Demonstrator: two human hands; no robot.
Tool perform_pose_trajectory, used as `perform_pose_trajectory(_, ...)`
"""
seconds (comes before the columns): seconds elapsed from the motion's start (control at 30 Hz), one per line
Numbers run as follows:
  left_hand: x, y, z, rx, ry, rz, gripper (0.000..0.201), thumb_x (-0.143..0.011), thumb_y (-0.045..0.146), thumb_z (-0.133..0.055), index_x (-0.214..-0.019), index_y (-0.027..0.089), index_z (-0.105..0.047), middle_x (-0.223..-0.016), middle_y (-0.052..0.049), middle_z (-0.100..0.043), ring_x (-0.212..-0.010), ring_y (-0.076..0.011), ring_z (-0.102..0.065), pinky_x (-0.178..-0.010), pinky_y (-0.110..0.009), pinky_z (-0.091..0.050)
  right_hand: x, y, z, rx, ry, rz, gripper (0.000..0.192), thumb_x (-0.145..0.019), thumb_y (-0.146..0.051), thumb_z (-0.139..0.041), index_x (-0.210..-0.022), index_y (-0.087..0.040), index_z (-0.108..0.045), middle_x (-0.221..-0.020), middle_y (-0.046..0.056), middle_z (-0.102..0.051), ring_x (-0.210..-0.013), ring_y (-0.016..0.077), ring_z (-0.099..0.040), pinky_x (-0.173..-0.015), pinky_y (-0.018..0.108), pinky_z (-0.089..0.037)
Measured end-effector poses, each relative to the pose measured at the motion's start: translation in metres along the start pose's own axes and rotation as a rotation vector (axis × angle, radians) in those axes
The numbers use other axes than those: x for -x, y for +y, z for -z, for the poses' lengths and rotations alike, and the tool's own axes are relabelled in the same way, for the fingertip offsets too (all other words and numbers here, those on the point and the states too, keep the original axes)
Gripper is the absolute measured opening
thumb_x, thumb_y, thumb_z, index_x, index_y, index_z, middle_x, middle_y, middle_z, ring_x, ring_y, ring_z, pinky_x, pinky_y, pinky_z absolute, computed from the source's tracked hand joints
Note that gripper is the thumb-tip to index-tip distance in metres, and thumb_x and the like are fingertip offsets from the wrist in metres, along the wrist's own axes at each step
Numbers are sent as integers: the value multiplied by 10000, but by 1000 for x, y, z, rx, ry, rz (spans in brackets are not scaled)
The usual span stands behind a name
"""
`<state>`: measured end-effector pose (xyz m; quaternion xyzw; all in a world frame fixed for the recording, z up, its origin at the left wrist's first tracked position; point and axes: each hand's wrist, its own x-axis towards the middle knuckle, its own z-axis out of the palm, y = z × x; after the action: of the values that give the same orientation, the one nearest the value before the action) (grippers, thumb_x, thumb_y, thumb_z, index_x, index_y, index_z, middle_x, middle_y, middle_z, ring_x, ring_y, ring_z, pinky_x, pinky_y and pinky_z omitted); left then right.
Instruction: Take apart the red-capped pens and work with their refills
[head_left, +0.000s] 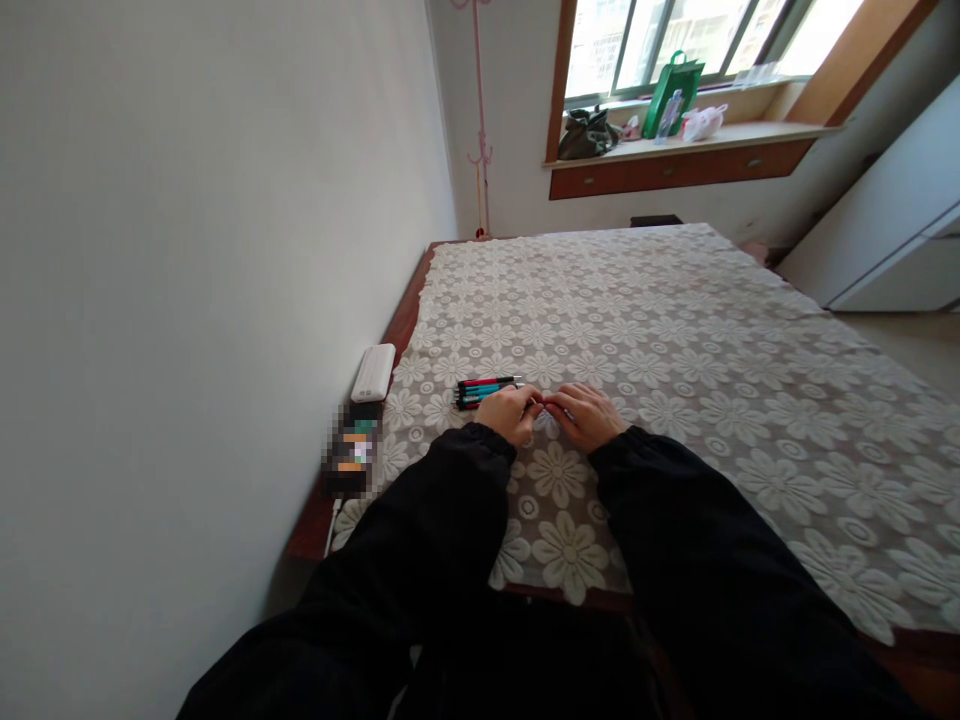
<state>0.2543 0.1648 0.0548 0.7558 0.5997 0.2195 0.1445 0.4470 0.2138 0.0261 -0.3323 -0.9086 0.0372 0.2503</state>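
Close together above the patterned tablecloth (pixel 570 555), my two hands meet at their fingertips. My left hand (pixel 511 412) is closed in a pinch, a small dark bit showing at its fingers. My right hand (pixel 586 414) pinches too, its fingertips almost touching the left ones, with a hint of red there. What they hold between them is too small and covered to name. Just left of my left hand lie several slim pens (pixel 480 388) in red, teal and black, side by side and partly hidden by that hand.
A white power bank (pixel 373 373) lies on the table's left edge by the wall, with a blurred-out phone-like object (pixel 352 450) and a white cable (pixel 332 525) nearer me. Bags, among them a green bag (pixel 673 95), stand on the far windowsill (pixel 712 140).
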Motion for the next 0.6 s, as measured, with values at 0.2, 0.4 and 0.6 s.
perform_pose_trajectory(0.2, 0, 7, 0, -84, -50, 72, 322, -1019, 364, -374, -1048, 246, -673, -910, -50, -714, -854, -208, -677, -746, -291, -480, 1, 3, -1, -8, 16, 19, 193, -1004, -324, -515, -984, -228, -682, -930, 85, -686, -916, 263, -618, -798, 359, -419)
perform_pose_trajectory(0.4, -1, 3, -2, -42, -36, 25, 354, -994, 489, -440, -1037, 237, -684, -940, -65, -703, -870, -212, -674, -769, -293, -490, 4, 4, -4, -66, 5, 9, 180, -984, -246, -471, -1028, -209, -641, -943, 86, -705, -856, 244, -645, -751, 334, -446)
perform_pose_trajectory(0.6, -2, -2, -5, 14, -45, 25, 332, -985, 493, -469, -1088, 250, -670, -927, -42, -719, -887, -203, -679, -775, -284, -499, 3, -3, -2, -17, 19, 42, 221, -1005, -322, -468, -1000, -198, -651, -875, 94, -690, -840, 260, -623, -770, 356, -446)
